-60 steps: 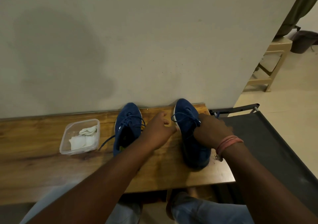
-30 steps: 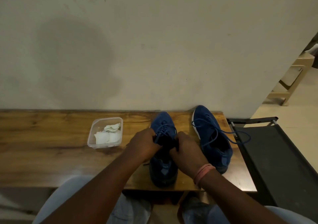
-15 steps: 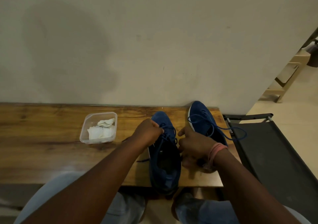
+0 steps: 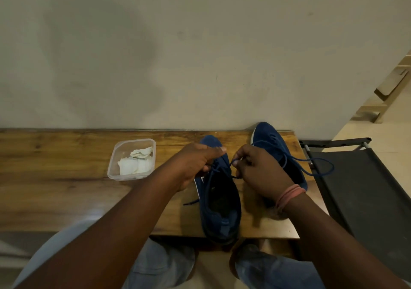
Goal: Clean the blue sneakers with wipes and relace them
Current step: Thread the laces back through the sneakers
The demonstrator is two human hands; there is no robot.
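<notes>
On the wooden tabletop, as seen by the head camera:

Work surface: brown wood-grain table, far edge against a plain pale wall.

Near sneaker: blue fabric sneaker with dark opening, standing on its sole at the table's front edge. Long axis runs front to back; toe points at the wall, heel toward the person and slightly over the edge.

Far sneaker: second blue fabric sneaker, just right of the first, nearly parallel, toe at the wall. Its thin blue lace loops loose to the right, over the table edge.

Left hand: left hand above the near sneaker's forefoot, fingers curled, pinching that sneaker's dark blue lace.

Right hand: right hand, pink band at the wrist, fingers curled, pinching the other end of the same lace above the tongue.

Wipes: crumpled white wipes inside a clear square plastic container, left of the sneakers, apart from them.

Adjacent item: black fabric folding seat with metal frame, just right of the table.
</notes>
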